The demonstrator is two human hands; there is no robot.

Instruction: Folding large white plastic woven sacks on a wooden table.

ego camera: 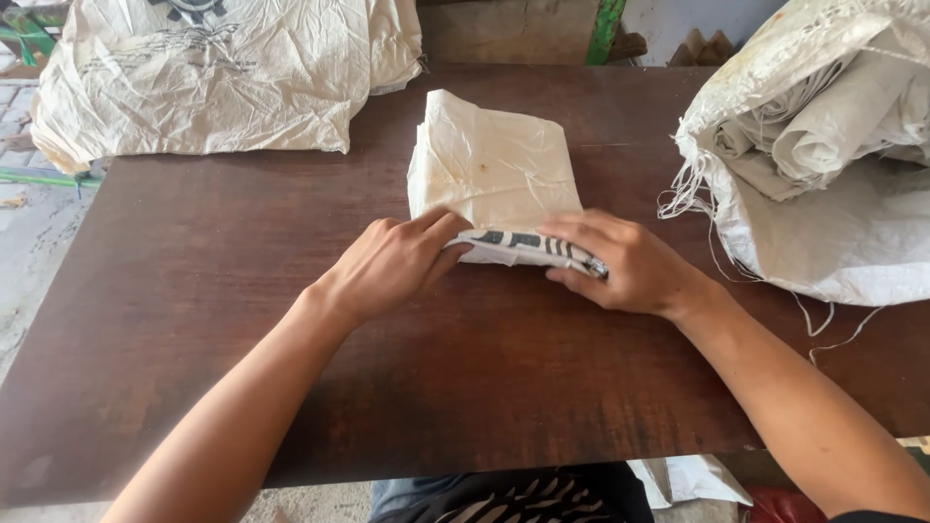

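Note:
A folded cream woven sack (489, 160) lies in the middle of the dark brown table (213, 291). Its near edge, with dark printed marks (518, 242), is rolled up off the table. My left hand (392, 263) grips that rolled edge at its left end, fingers curled over it. My right hand (620, 263) holds the same edge at its right end, fingers on top and thumb under.
A flat, creased sack (223, 77) lies at the table's back left, hanging over the edge. At the right stands a large open woven sack (833, 223) holding several rolled sacks (833, 126), with loose threads trailing. Wooden boards and a green post (605, 29) stand behind.

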